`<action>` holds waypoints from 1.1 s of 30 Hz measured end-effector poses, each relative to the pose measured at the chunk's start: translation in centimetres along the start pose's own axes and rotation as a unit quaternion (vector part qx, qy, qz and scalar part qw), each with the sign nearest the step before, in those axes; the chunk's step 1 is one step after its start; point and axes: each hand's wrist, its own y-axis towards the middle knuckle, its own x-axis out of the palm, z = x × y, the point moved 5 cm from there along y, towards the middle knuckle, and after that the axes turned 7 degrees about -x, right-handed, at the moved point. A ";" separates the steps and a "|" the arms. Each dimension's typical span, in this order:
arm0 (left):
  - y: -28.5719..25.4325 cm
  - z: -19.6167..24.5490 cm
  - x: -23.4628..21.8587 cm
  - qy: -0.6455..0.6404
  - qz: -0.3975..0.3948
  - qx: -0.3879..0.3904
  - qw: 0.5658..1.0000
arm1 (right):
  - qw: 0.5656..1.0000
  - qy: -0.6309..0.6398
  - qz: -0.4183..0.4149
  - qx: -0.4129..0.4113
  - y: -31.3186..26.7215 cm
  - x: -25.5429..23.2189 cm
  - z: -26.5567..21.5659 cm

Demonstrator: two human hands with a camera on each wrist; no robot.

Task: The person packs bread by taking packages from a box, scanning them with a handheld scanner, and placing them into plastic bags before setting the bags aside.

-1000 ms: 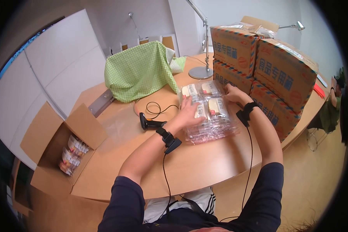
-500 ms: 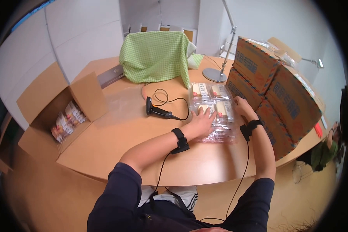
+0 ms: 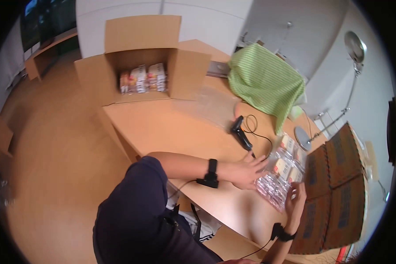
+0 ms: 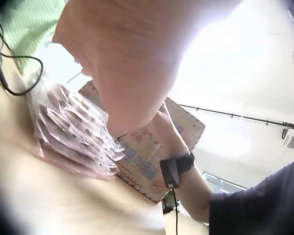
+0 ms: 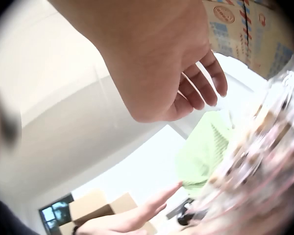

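Observation:
A stack of clear plastic bags of wrapped bread lies on the table, pale slices and printed labels showing through the top. My left hand is at the stack's left edge with its fingers extended and spread. On the near right side is my right hand, its fingers loosely bent. In the right wrist view, a gap shows between that right hand and the bags, with nothing in its fingers. The left wrist view shows layered bag edges beside the left hand, whose fingertips are hidden.
A black handheld scanner with a coiled cable lies left of the bags. An open carton holding packaged food stands at the table's far left. Green checked cloth covers something behind. Stacked printed cartons and a desk lamp stand right.
The head view has swung left, bringing the open carton to upper centre. My left hand has slid off the bags' top to their left edge; my right hand has come nearer along the right side.

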 end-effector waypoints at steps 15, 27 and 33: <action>-16.8 -24.1 -7.1 -0.006 -0.051 -0.237 0.970 | 0.887 0.303 -0.349 -0.002 0.2 11.2 -8.9; -4.7 -29.2 1.1 -0.021 0.202 -0.225 0.953 | 0.982 0.162 -0.091 0.030 11.7 21.8 -4.4; -5.9 -30.4 1.7 -0.135 0.177 -0.229 0.948 | 0.987 0.000 -0.145 0.070 15.8 27.2 -1.1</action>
